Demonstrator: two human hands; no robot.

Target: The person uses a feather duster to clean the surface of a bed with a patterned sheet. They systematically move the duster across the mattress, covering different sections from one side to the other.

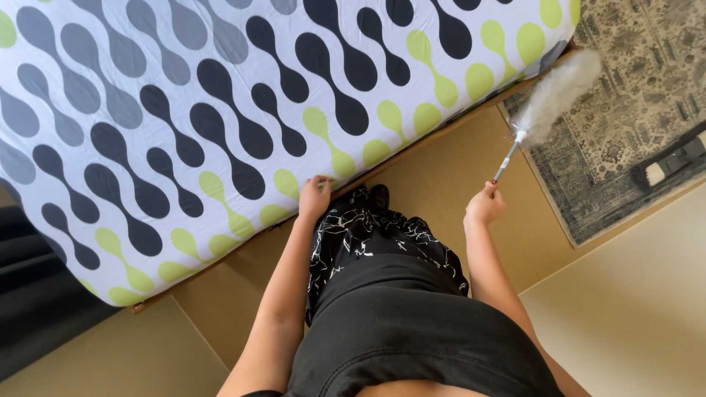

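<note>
A bed [220, 110] covered by a white sheet with black, grey and lime-green rounded shapes fills the upper left. My left hand [315, 197] rests on the sheet's near edge, fingers curled over it. My right hand [485, 206] is closed around the thin handle of a feather duster [555, 95], whose fluffy grey-white head points up and right, over the bed's corner and the rug's edge. Below, I see my black top and black-and-white patterned skirt.
A patterned grey and beige rug [632, 110] lies at the upper right on a tan floor [456, 176]. A dark object with a pale end [673, 165] lies on the rug. A dark surface [37, 294] sits at the left.
</note>
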